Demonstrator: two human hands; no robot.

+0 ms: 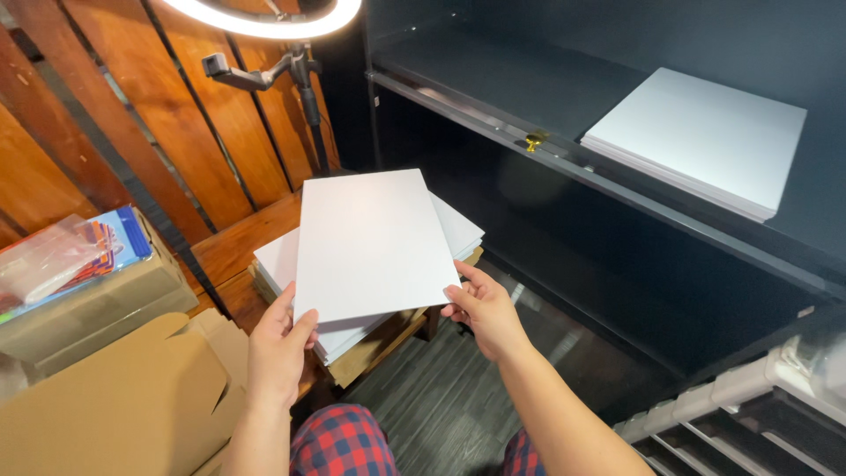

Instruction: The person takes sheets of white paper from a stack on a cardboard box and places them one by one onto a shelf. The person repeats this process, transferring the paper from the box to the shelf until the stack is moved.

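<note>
Head view looks down on a person holding a white sheet above a stack of white sheets that lies on a low wooden bench. Another pile of white sheets already lies on the upper shelf of the dark cabinet, well apart from the stack below, so by the look of it part of the paper has gone up there while a good share remains on the bench. The left hand grips the sheet's near left corner, thumb on top and fingers curled under, closed on the edge. The right hand meets the near right corner with its fingers loosely spread, touching the edge; how firmly it pinches cannot be told. A cardboard box sits to the left, and a ring light stands behind the bench.
</note>
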